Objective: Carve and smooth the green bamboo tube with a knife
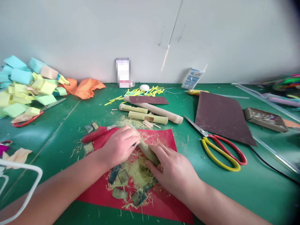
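Observation:
A pale green bamboo tube [148,152] slants across a red sheet, held between both hands. My left hand [122,143] is closed around its far end, and a small dark edge shows under the fingers, perhaps a scrap of sandpaper. My right hand [172,165] grips the near end, thumb on one side and fingers on the other. Below the tube, fine bamboo dust and shavings [134,172] cover the red sheet [164,201]. Several worn dark sandpaper scraps [120,193] lie among them. A red-handled tool [95,135] rests beside my left hand.
Beyond the sheet lie cut bamboo pieces [148,117], a longer pale stick [161,112] and a brown strip [148,99]. Open scissors [220,151] and a dark sandpaper sheet [217,117] are at right. Folded paper blocks [22,76] pile up at left, near a white frame [35,184].

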`<state>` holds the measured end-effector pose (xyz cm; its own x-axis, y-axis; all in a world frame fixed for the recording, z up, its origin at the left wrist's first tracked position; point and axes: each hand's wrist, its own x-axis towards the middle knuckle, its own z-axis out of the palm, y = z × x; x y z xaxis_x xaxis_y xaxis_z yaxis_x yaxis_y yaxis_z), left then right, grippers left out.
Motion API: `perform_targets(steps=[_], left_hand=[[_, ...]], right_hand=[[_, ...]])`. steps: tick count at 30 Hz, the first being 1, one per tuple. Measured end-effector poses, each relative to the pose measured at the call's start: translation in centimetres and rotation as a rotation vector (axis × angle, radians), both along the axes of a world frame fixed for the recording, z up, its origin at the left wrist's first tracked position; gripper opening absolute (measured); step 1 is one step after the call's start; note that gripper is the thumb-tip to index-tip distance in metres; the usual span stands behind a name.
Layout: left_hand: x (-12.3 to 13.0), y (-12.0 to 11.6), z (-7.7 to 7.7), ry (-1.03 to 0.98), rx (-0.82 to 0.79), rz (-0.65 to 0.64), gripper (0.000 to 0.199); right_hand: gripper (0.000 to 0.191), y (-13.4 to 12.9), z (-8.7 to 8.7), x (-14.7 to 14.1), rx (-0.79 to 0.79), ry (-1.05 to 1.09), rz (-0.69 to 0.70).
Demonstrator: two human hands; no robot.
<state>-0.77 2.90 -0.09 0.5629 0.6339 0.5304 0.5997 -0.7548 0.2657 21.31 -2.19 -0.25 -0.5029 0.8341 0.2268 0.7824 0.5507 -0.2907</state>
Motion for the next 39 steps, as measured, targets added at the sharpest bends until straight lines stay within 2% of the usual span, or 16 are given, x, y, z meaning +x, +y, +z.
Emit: perform_targets(steps=[4,8,12,15,20,26,32,35,39], left_hand=[[0.1,0.0,-0.1,-0.02,0.05,0.041,0.012],[0.1,0.1,-0.1,-0.007,0.01,-0.032,0.01],[0.1,0.0,0.1,-0.034,0.035,0.04,0.011],[0.0,-0.1,0.2,-0.019,-0.002,-0.013,0.01],[-1.2,0.9,-0.2,-0.043,0.031,0.103,0.01],[-1.6,1.3,-0.2,-0.032,0.054,0.11,0.009],[-0.7,0.5,-0.4,-0.045,0.067,0.109,0.01],[-0.3,0.3,-0.6,-0.027,0.027,0.044,0.009],[-0.2,0.7,-0.4,-0.047,0.058,0.058,0.011]], right_hand=[[0.022,0.1,0.0,0.0,-0.011,0.003,-0.004],[0.02,0.1,0.0,0.0,-0.002,-0.007,0.002],[0.022,0.0,0.1,0.0,0.015,-0.009,-0.007],[0.022,-0.1,0.1,0.0,0.01,-0.02,0.001],[0.021,-0.2,0.6,0.1,0.02,-0.049,-0.018],[0.012,0.0,1.0,0.1,-0.049,-0.093,-0.09],[0.011,0.2,0.5,0.3,0.042,-0.09,-0.098],[0.01,0.1,0.3,0.4,0.06,-0.071,-0.067],[0.008,0.2,0.2,0.4,0.083,-0.059,-0.025]])
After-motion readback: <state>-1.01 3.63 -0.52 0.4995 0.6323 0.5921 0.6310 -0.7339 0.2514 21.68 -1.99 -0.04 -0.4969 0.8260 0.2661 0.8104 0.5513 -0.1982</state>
